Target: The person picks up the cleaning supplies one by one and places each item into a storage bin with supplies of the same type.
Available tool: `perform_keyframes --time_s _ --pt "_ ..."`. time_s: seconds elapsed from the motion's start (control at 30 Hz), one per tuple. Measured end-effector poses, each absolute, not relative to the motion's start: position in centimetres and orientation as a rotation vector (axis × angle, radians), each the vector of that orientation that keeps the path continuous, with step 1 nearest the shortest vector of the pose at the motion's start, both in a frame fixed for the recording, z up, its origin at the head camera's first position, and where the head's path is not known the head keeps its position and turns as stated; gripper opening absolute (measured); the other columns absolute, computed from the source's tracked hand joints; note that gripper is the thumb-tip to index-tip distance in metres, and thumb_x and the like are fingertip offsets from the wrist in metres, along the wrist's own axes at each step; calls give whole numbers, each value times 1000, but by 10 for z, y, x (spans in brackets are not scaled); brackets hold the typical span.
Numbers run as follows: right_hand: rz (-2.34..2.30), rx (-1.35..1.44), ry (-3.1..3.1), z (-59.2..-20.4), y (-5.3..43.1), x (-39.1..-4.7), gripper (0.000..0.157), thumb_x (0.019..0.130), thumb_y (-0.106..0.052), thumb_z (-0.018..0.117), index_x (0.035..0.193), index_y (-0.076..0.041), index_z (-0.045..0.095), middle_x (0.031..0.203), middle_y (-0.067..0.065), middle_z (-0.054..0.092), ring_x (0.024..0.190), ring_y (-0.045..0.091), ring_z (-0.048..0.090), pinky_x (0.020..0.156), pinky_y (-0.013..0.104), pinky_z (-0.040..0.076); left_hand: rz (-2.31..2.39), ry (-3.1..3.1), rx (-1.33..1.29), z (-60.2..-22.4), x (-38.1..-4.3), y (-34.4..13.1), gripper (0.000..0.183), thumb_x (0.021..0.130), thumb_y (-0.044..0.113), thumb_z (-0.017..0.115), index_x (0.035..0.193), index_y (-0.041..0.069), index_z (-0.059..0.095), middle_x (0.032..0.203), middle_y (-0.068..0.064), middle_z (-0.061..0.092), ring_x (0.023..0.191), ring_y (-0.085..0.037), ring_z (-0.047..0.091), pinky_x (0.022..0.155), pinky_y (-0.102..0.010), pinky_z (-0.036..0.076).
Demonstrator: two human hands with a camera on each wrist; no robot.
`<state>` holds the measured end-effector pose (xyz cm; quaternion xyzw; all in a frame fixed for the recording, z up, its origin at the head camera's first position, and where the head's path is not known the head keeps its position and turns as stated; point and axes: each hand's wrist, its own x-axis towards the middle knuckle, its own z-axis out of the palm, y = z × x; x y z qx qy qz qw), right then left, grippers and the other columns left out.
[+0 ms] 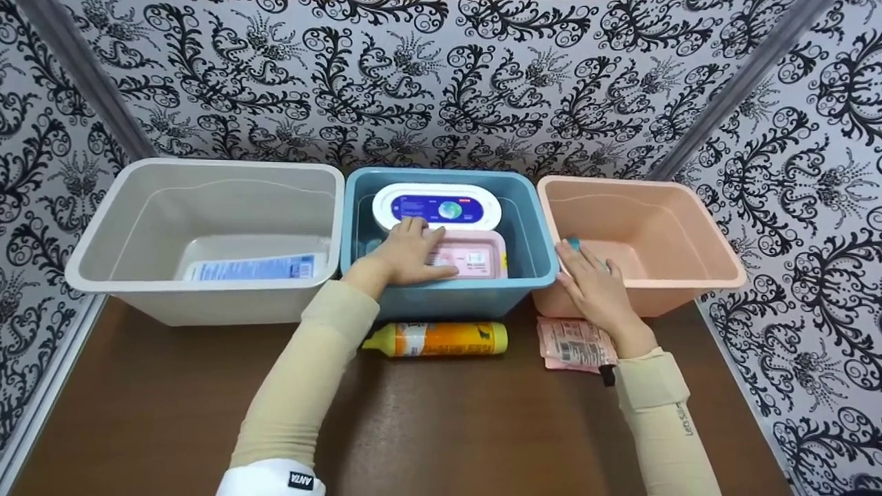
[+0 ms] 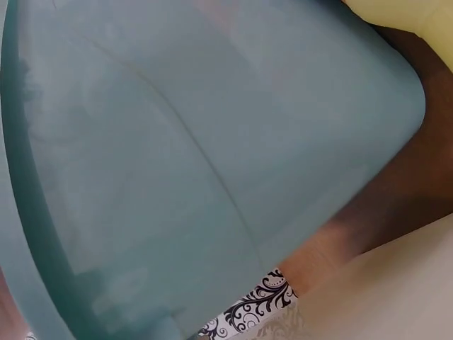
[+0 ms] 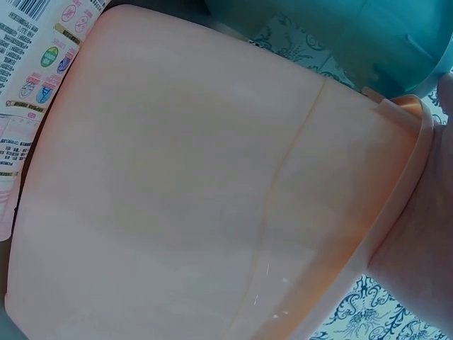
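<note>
My left hand (image 1: 405,256) reaches over the front rim of the blue bin (image 1: 455,288), its fingers spread above a pink package (image 1: 475,256). Behind that package, a white oval-topped pack (image 1: 437,207) with a dark blue label lies in the same bin. Over the left front rim of the peach bin (image 1: 661,284) is my right hand (image 1: 598,289), fingers pointing inward. A small teal thing (image 1: 574,243) shows by its fingertips, mostly hidden by the hand; whether the hand grips it is unclear. The wrist views show mainly the bins' outer walls.
A yellow-orange bottle (image 1: 444,339) lies on the brown table (image 1: 441,420) before the blue bin. Pink printed packets (image 1: 573,344) lie in front of the peach bin. The grey bin (image 1: 207,286) at left holds a light blue pack (image 1: 253,268). Patterned walls enclose the back and sides.
</note>
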<state>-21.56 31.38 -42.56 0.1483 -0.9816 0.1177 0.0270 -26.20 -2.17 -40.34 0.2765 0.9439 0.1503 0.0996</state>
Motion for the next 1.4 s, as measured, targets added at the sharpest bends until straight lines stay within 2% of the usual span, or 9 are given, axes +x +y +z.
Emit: perform_keyframes --time_s 0.17,0.4,0.8,1.17,1.4 --pt "377 469 -3009 -424 313 -215 54 99 -34 40 148 -13 29 151 10 32 140 37 26 108 65 13 424 2833 814 -402 -260 -22 86 84 70 41 146 11 32 151 -23 22 140 -39 17 116 -55 10" --pt "375 464 -3010 -424 313 -215 54 99 -34 41 147 -12 28 151 9 32 140 37 26 108 65 13 488 2873 760 -407 -258 -28 82 86 68 40 147 14 30 153 -22 18 143 -42 11 115 -58 3" --pt "356 458 -3005 -425 314 -215 54 99 -33 41 147 -11 30 151 10 33 139 38 28 107 65 14 517 2961 679 -401 -255 -52 83 86 68 40 149 15 26 154 -20 18 143 -41 11 113 -63 2" --pt "349 474 -2996 -426 314 -214 54 99 -31 42 147 -10 30 151 10 34 140 37 26 107 64 14 675 3040 612 -397 -237 -87 82 86 61 49 148 12 27 153 -23 17 141 -46 9 112 -64 -1" --pt "354 475 -3005 -424 314 -214 54 99 -31 42 147 -11 29 151 10 32 140 37 25 107 64 14 711 3104 563 -406 -223 -119 80 87 57 53 148 11 28 151 -25 21 139 -47 13 111 -65 -2"
